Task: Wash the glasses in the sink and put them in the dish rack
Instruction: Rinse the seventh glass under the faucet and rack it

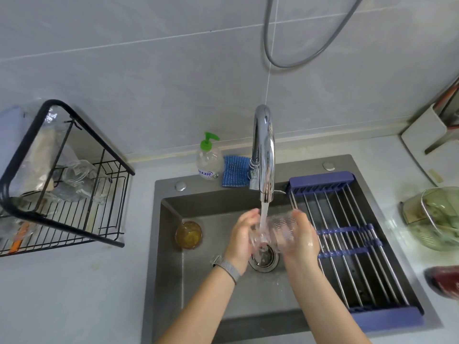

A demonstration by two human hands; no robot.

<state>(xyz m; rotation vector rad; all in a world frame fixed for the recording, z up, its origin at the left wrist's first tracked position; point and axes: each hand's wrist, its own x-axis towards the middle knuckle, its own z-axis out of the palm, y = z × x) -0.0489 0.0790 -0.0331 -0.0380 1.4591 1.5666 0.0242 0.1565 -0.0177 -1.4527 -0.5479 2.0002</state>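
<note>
Both hands grip one clear glass (278,230) under the running tap (264,155), mid-rinse.
We hold it on its side over the drain at frame centre, left hand (242,235) cupping its mouth end, right hand (301,234) wrapped round its base. At least one glass already sits in the black dish rack (74,194) at left; an amber glass (188,235) waits unwashed in the sink (223,294), so we judge ourselves about midway.

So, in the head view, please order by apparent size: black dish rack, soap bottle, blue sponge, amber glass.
1. black dish rack
2. soap bottle
3. and 4. blue sponge and amber glass: they look alike, so unranked.
</note>
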